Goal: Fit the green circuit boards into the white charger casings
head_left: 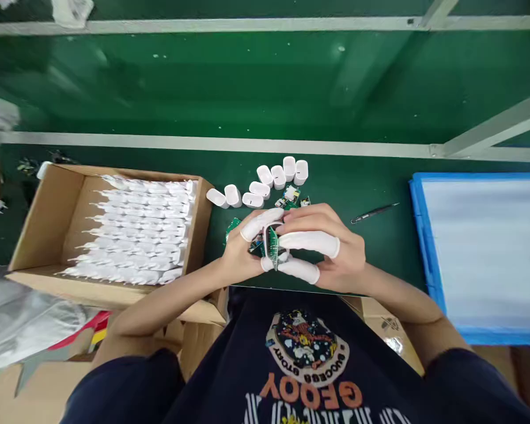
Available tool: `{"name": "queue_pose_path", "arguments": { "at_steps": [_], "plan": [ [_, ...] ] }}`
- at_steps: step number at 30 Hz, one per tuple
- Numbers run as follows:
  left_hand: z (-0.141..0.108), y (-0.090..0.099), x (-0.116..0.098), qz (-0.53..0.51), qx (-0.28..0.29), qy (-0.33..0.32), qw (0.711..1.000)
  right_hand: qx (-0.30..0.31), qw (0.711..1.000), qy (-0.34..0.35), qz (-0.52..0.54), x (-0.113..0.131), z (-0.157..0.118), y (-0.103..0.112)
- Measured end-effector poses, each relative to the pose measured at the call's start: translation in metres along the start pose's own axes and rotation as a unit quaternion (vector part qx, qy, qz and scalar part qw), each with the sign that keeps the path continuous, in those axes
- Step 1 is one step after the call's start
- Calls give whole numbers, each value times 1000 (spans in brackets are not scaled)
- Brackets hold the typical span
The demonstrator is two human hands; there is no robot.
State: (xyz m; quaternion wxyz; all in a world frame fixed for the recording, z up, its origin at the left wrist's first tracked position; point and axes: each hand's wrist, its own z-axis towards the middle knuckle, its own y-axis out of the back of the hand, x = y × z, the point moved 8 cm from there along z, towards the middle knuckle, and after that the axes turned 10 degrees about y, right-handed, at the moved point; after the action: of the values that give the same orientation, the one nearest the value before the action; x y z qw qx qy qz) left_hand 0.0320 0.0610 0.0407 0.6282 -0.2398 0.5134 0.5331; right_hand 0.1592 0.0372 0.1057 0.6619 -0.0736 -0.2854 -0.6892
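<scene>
The left hand (pixel 242 250) and right hand (pixel 343 253) grip a green board (pixel 272 246) between their fingertips, above the bench (pixel 388 241) near its front edge; that piece seems unfinished. White cases (pixel 259 189) beyond, and loose boards (pixel 290 194) beside them, apparently remain to be done.

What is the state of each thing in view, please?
Green board: held, raised
Left hand: curled around it
Right hand: gripping it
White casings: loosely grouped, unheld
Other circuit boards: lying loose
Cardboard box: open, partly filled with white bundles
Pen-like tool: lying flat, unheld
Blue-rimmed tray: unheld
</scene>
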Motion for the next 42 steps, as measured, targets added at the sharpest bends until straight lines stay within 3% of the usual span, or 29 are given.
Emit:
{"name": "queue_pose_path", "arguments": {
  "at_steps": [9, 14, 19, 25, 29, 32, 34, 37, 42],
  "plan": [
    [0, -2, 0, 12, 6, -27, 1000, 18, 999, -51, -1, -6, 1, -1],
    [1, -3, 4, -15, 10, 0, 1000, 34, 996, -77, -25, -13, -1, -3],
    [1, -4, 6, -37, 3, 27, 999, 35, 998, -17, -58, -9, -3, -5],
    [-1, -4, 12, -29, 1, 63, 998, 85, 987, 56, -125, -4, -10, -12],
    [2, -4, 16, 25, -1, 110, 994, 129, 986, -27, -103, -18, -14, -19],
    [4, -9, 20, -6, 20, 154, 988, 193, 975, -62, -93, -21, -19, -30],
    [5, -11, 18, -43, 28, 148, 988, 204, 972, -61, -101, -24, -18, -27],
    [4, -10, 16, -37, 30, 129, 990, 149, 970, -111, -155, -55, -10, 8],
    [2, -5, 20, -30, 18, 149, 988, 61, 899, -269, -339, -181, -14, 95]
  ]
}}
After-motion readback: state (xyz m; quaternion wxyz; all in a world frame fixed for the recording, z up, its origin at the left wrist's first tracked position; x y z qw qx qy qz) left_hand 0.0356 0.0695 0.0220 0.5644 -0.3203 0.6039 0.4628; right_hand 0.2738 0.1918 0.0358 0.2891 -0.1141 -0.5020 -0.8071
